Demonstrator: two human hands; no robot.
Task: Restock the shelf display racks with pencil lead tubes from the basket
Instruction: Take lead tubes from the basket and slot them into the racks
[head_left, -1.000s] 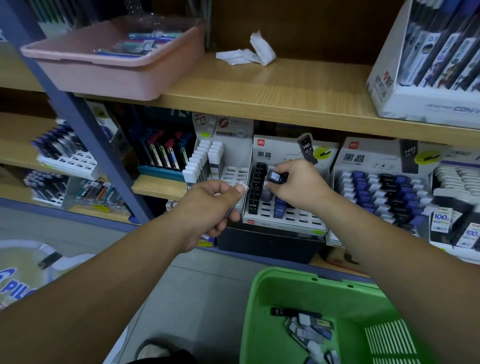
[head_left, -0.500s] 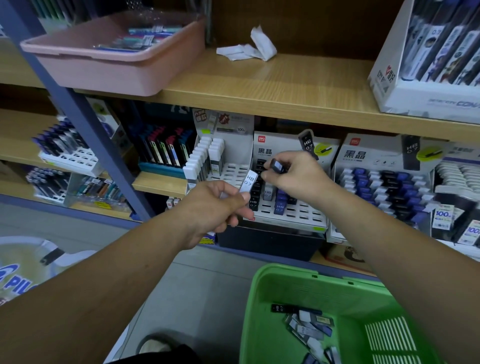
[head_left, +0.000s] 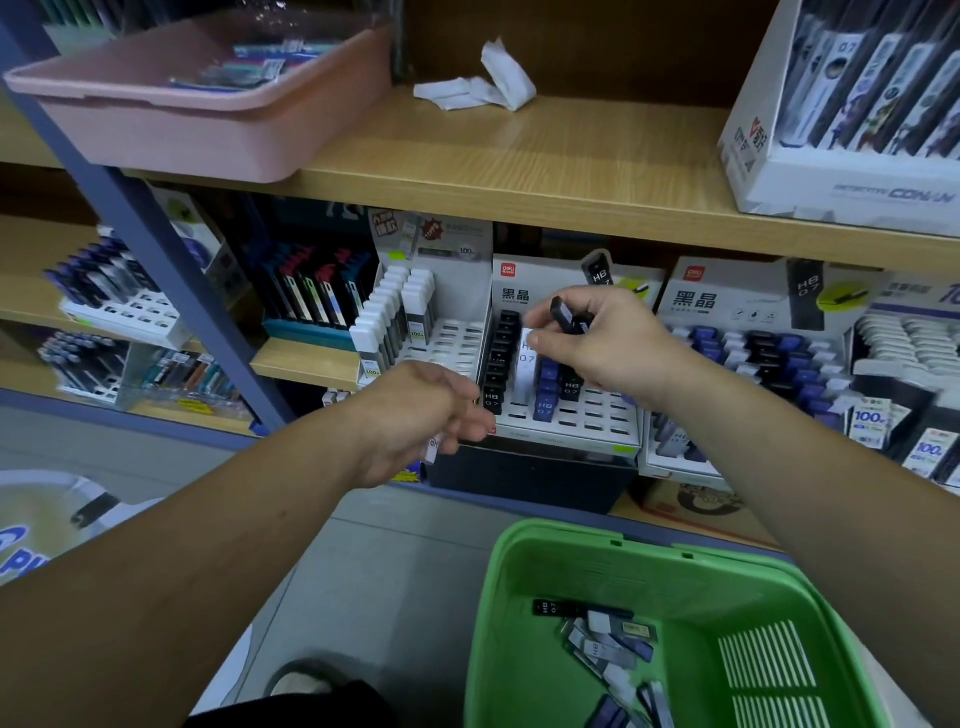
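Slotting step, frame centre: pinching dark lead tubes (head_left: 567, 318) in right grip (head_left: 602, 348), thumbing a white tube (head_left: 524, 375) into the rack (head_left: 587, 418). Clasping a spare tube (head_left: 432, 449) in left grip (head_left: 415, 422). Next, likely: seating squarely, then drawing more from basket (head_left: 488, 649), lower right.

Left hand (head_left: 415, 418) low, gripping white tube (head_left: 432, 450), right hand (head_left: 602, 348) raised, pinching dark tubes (head_left: 565, 314)

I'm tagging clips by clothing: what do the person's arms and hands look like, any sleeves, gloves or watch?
Both forearms are bare to the frame edge, no sleeves showing. The left hand and right hand wear no gloves, and neither wrist carries a watch or band.
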